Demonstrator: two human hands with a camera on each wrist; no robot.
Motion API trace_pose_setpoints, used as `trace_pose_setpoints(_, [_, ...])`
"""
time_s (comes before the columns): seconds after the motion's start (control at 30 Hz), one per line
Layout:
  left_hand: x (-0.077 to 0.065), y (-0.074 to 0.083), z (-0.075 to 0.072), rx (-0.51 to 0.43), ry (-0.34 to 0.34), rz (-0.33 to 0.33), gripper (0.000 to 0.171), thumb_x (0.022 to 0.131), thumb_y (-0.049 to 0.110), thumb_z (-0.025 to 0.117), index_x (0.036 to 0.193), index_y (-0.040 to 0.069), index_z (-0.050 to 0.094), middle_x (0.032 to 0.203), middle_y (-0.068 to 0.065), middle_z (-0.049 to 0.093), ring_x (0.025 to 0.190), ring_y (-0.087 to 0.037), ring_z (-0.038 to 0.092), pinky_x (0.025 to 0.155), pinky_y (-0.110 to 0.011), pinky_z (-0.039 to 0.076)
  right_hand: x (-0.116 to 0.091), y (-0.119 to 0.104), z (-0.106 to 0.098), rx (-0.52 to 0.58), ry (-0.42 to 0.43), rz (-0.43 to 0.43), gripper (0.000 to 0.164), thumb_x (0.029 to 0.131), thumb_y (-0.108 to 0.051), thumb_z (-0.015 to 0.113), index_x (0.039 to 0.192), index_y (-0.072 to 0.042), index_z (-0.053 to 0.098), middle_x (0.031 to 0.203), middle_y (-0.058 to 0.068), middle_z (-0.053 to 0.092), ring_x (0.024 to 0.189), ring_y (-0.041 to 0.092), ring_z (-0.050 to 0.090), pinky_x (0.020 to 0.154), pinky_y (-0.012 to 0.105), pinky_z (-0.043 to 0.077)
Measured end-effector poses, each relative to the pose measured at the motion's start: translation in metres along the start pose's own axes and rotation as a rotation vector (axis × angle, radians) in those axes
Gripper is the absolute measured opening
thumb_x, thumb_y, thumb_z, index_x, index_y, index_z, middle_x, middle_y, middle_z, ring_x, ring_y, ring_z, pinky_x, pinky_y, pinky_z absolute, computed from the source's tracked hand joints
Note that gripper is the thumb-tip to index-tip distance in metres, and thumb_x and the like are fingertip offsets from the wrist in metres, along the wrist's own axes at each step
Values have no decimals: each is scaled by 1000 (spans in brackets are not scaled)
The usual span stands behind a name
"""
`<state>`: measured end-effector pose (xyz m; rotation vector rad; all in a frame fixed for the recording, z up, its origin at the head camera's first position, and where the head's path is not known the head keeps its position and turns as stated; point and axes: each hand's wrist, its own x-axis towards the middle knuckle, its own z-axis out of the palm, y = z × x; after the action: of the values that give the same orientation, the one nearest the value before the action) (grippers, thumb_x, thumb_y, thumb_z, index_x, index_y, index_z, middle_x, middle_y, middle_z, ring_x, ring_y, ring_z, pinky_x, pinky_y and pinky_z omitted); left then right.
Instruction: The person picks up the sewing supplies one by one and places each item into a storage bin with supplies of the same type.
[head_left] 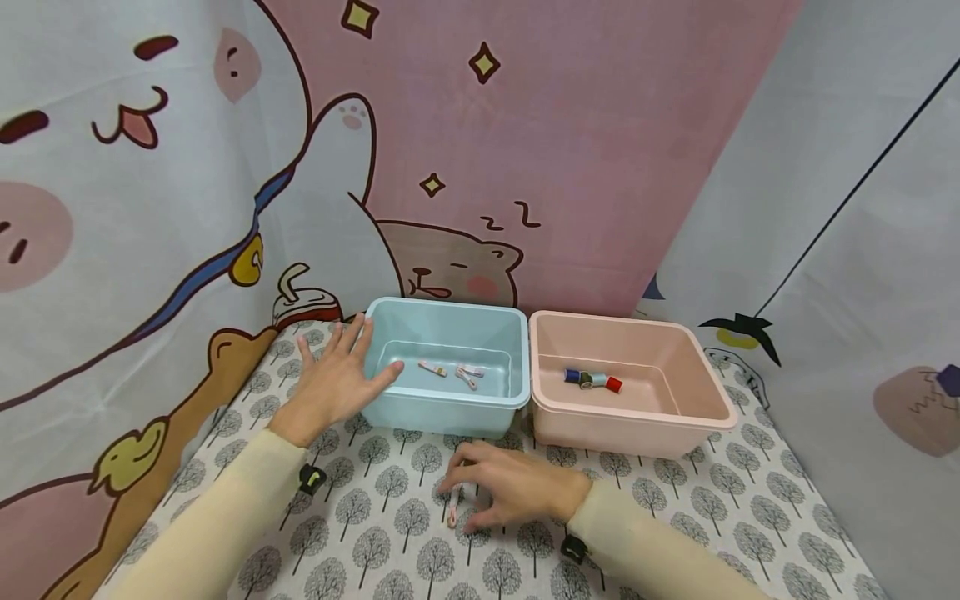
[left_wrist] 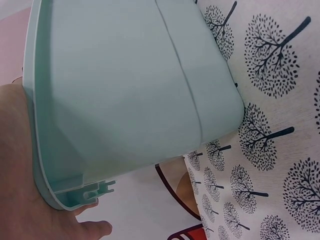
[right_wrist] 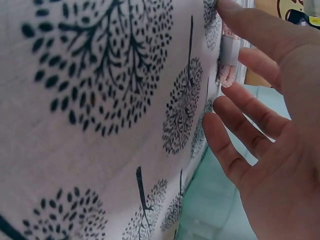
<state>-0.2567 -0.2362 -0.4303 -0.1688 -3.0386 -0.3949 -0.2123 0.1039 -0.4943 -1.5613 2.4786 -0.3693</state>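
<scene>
My left hand (head_left: 330,383) rests at the left rim of a light blue plastic bin (head_left: 450,414), fingers straight and spread, thumb over the front corner. In the left wrist view, the hand (left_wrist: 20,190) lies along the bin's rim (left_wrist: 37,100). My right hand (head_left: 521,483) hovers low over the cloth in front of the bins, thumb and fingers apart around a folded pink measuring tape (head_left: 453,507). The right wrist view shows that tape (right_wrist: 228,62), with printed numbers and a pale band, beyond the loosely bent fingers. Small folded tapes (head_left: 467,378) lie inside the blue bin.
A pink bin (head_left: 630,429) stands right of the blue one, with several thread spools (head_left: 592,380) in blue, pale and red. Both stand on a tree-print tablecloth (head_left: 412,550). A cartoon-print curtain (head_left: 600,167) hangs behind and at the sides.
</scene>
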Motion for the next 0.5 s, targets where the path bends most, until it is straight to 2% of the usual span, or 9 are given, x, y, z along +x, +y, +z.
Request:
trace_pose_setpoints(0.27, [0, 0, -1, -4, -2, -2, 109, 113, 85, 34, 187, 9, 8, 198, -13, 0, 182, -54, 5, 131, -90, -22, 11, 5, 2, 18, 4, -38, 53, 99, -54, 86, 148, -35, 80, 145, -12, 69, 130, 1, 65, 116, 22, 60])
trace_pose_setpoints(0.5, [0, 1, -1, -1, -8, -4, 114, 110, 92, 26, 188, 10, 7, 198, -12, -1, 182, -53, 4, 131, -90, -21, 18, 6, 4, 47, 30, -64, 15, 105, -38, 86, 118, -30, 88, 116, -15, 74, 103, -7, 65, 97, 9, 57])
